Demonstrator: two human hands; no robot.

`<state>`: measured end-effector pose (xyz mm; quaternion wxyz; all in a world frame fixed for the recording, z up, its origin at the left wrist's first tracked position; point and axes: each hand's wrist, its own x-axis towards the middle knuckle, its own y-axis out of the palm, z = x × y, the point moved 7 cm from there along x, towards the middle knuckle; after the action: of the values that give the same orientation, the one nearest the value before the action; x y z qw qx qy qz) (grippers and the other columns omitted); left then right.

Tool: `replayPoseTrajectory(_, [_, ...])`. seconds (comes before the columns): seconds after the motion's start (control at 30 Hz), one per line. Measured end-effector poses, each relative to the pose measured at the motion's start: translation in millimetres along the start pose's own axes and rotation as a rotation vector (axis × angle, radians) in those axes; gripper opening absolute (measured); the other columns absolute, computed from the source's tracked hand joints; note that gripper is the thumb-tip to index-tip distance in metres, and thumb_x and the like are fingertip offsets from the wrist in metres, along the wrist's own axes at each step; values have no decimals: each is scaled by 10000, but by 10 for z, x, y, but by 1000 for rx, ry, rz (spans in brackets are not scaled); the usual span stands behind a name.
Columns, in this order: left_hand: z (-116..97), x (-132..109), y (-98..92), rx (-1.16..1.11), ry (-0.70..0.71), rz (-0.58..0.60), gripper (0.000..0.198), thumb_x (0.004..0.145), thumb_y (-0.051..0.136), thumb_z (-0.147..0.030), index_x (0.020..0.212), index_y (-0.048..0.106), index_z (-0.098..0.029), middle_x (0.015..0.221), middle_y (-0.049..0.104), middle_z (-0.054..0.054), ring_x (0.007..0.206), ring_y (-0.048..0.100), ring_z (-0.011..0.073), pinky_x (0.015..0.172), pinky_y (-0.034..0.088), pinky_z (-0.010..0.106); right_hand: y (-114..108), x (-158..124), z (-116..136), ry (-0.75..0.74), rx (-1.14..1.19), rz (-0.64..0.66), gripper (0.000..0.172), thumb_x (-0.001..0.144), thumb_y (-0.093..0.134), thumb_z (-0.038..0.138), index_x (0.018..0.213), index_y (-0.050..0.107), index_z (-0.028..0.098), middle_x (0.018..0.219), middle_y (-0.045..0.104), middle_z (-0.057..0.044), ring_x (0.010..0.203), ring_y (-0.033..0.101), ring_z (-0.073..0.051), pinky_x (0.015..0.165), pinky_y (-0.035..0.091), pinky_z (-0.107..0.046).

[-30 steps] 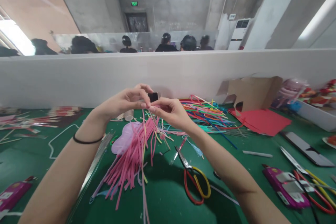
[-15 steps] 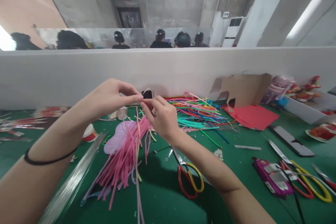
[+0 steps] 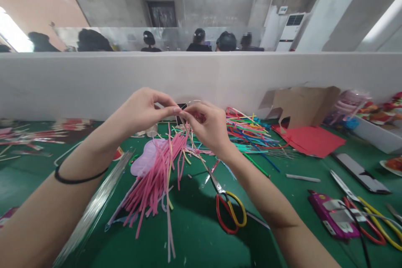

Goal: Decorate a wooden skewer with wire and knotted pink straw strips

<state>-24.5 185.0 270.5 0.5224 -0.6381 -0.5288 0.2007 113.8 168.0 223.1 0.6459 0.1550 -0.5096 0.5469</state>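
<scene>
Both hands meet just behind the scissors [image 3: 230, 213], the left hand [image 3: 143, 111] and right hand [image 3: 210, 127] pinching one thin strip [image 3: 203, 163] between fingertips above the pink bundle [image 3: 157, 176] lying left of the scissors, seemingly mid-twist, which calls for steady tension.

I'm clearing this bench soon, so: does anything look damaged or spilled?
The cardboard box against the white partition has a ragged piece torn from its lower edge. Pink strips lie fanned in a loose heap on the green table, below the left hand and right hand, which pinch a thin strand.
</scene>
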Motion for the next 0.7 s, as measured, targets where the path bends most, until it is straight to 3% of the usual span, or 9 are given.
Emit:
replayPoseTrajectory(0.23, [-35, -28, 3, 9, 2, 75, 390, 752, 629, -539, 865, 788, -201, 573, 655, 13, 569, 557, 144, 581, 399, 252, 24, 31, -141, 175, 182, 38, 185, 863, 696, 378, 803, 763, 215, 753, 735, -3, 637, 584, -104, 606, 434, -246])
replayPoseTrajectory(0.4, [-14, -42, -12, 3, -19, 9, 336, 740, 645, -497, 839, 795, -214, 648, 711, 28, 614, 591, 165, 627, 409, 265, -10, 45, -205, 248, 292, 123, 170, 858, 697, 339, 838, 777, 190, 766, 754, -16, 631, 595, -101, 586, 438, -241])
replayPoseTrajectory(0.57, [-30, -62, 15, -68, -2, -11, 287, 727, 657, -451, 833, 792, -221, 740, 751, 41, 673, 631, 191, 664, 440, 277, -123, 20, -226, 264, 178, 65, 142, 870, 671, 286, 862, 780, 194, 740, 756, -14, 601, 620, -112, 590, 468, -256])
replayPoseTrajectory(0.7, [-49, -62, 46, -136, 7, 16, 272, 721, 661, -423, 834, 783, -208, 755, 754, 46, 686, 639, 189, 671, 459, 274, -63, -12, -190, 188, 69, 20, 157, 904, 629, 276, 887, 777, 226, 853, 779, -17, 727, 686, -144, 678, 503, -280])
